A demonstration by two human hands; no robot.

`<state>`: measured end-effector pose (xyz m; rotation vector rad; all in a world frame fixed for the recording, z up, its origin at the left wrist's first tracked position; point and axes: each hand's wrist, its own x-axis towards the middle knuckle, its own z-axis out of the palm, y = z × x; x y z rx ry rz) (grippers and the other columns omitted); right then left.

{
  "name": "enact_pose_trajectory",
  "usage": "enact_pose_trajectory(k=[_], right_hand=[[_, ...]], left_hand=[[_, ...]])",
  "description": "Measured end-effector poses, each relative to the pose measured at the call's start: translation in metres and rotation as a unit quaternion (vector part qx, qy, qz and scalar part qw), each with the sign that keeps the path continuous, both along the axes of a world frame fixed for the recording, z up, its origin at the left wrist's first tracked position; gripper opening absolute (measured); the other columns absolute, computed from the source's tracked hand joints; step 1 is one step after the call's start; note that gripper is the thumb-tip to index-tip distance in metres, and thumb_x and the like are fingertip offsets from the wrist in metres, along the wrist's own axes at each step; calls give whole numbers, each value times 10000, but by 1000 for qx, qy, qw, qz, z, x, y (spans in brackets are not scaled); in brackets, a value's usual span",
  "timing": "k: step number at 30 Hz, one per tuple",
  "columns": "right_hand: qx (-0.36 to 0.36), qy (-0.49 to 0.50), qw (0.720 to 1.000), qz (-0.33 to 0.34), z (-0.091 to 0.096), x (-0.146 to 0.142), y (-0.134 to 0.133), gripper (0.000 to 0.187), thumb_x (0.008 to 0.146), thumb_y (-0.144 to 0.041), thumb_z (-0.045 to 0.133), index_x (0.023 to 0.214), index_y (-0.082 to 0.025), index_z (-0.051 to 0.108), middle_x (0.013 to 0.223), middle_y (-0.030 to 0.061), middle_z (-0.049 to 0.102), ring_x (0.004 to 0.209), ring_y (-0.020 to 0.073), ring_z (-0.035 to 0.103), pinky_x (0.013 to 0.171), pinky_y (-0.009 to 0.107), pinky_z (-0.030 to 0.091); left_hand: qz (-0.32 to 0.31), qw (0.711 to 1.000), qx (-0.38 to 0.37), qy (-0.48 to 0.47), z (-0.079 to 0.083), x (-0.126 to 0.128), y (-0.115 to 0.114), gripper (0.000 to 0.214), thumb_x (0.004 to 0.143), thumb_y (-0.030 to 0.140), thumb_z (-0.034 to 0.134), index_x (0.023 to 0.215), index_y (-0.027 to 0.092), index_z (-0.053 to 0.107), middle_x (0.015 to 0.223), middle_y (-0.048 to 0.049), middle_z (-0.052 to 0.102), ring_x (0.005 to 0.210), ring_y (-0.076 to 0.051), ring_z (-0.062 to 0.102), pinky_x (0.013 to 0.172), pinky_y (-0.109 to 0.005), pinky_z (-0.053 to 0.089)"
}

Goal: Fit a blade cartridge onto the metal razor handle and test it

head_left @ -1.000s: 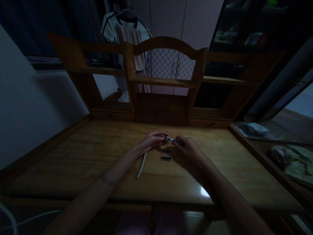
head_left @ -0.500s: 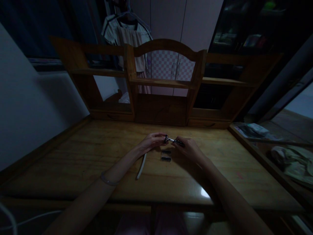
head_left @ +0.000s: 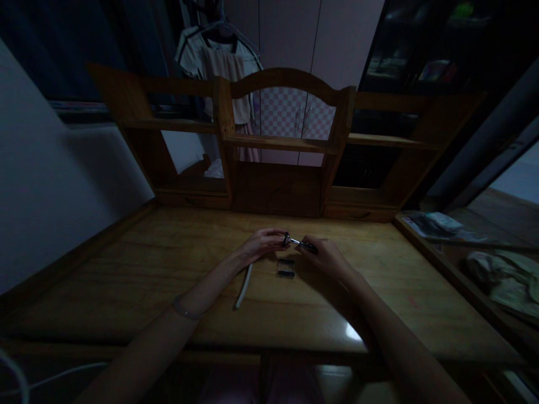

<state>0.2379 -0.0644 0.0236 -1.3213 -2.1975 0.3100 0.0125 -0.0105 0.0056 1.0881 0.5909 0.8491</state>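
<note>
My right hand [head_left: 323, 253] is closed around the dark handle of a razor [head_left: 295, 242], whose shiny neck points left. At the neck's left end is a dark crosswise head. My left hand [head_left: 266, 242] has its fingertips closed at that head; exactly how they grip it is too dark to tell. Just below the hands, a small clear case [head_left: 286, 268] with two dark strips lies on the desk. A pale, slightly curved strip [head_left: 243, 287] lies beside my left forearm, its upper end hidden under the hand.
The wooden desk [head_left: 189, 325] carries a shelf unit [head_left: 278, 144] along its back edge. A wall stands at the left. To the right, a lower shelf holds papers [head_left: 438, 223] and crumpled cloth [head_left: 505, 280]. A white cable [head_left: 67, 370] hangs at the lower left.
Both hands stay in nearly the same place with the razor between them. Only a very slight shift shows at the razor's head.
</note>
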Motion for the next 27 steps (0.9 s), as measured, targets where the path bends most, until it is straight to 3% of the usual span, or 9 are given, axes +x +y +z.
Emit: enact_pose_trajectory(k=[27], right_hand=[[-2, -8, 1000, 9, 1, -1, -1, 247, 918, -393, 481, 840, -189, 595, 692, 13, 619, 589, 124, 546, 542, 212, 317]], left_hand=[[-3, 999, 26, 34, -5, -1, 5, 352, 701, 270, 774, 990, 91, 682, 993, -124, 693, 841, -197, 673, 869, -347, 497]])
